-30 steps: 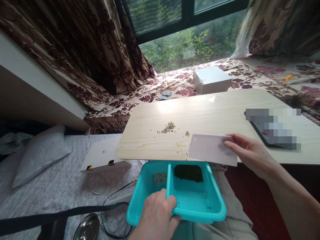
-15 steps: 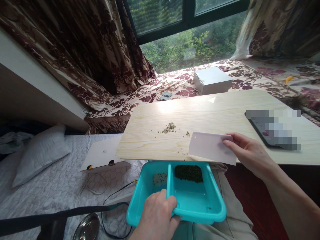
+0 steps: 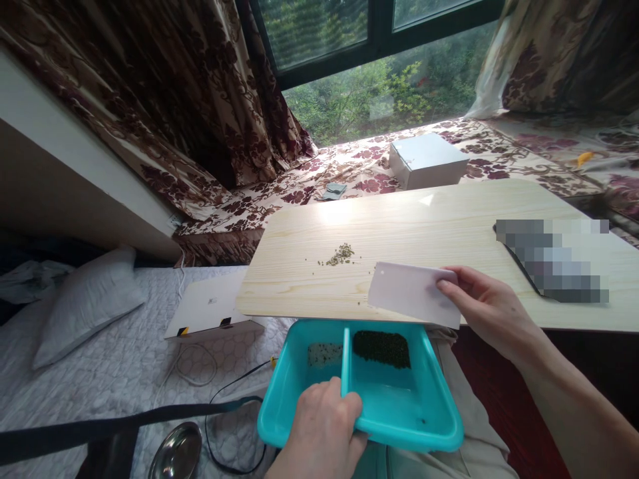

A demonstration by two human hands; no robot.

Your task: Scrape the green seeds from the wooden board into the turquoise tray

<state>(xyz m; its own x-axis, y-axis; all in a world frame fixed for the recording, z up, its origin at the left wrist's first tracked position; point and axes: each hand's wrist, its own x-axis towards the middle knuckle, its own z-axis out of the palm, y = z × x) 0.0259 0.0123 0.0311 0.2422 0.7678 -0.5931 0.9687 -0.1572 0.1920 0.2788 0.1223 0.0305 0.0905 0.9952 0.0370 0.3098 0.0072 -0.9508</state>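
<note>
My left hand is closed on the near rim of a turquoise two-compartment tub, at the divider. The tub sits under the table's front edge. Dark green beans lie at the far end of its right compartment; pale grains with dark specks lie in the left one. My right hand pinches the right end of a flat white scraper with a hole in one corner. The scraper leans low over the tabletop near its front edge. Left of it, small greenish beans lie loosely scattered on the wood.
The light wooden table carries a dark, pixelated flat object at right. Behind it, a white box stands on the floral window seat. On the bed at left are a white carton, cables, a strap and a metal bowl.
The scraper in my right hand has slid a little left across the table. The small bean cluster beside it is now mostly hidden. My left hand keeps its grip on the tub.
</note>
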